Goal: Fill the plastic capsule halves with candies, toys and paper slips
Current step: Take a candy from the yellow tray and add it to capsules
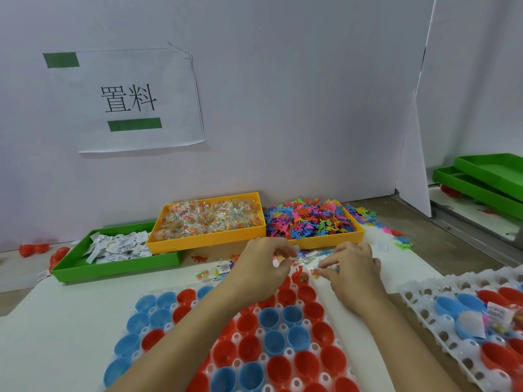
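Note:
Red and blue capsule halves (273,342) stand open side up in a white holder tray (319,290) in front of me. My left hand (260,264) hovers over the tray's far edge, its curled fingers pinching a small white piece (276,263). To its right, my right hand (353,268) pinches a small candy packet (319,271) just beyond the tray's far right corner. A red half (301,278) at that corner holds a toy and candies. Loose toys, slips and packets (308,257) lie between my hands.
At the back stand a green tray of paper slips (85,263), a yellow tray of candy packets (209,240) and a yellow tray of coloured toy figures (334,240). A second white holder (418,301) with some filled halves lies at the right. Green trays (481,179) are stacked far right.

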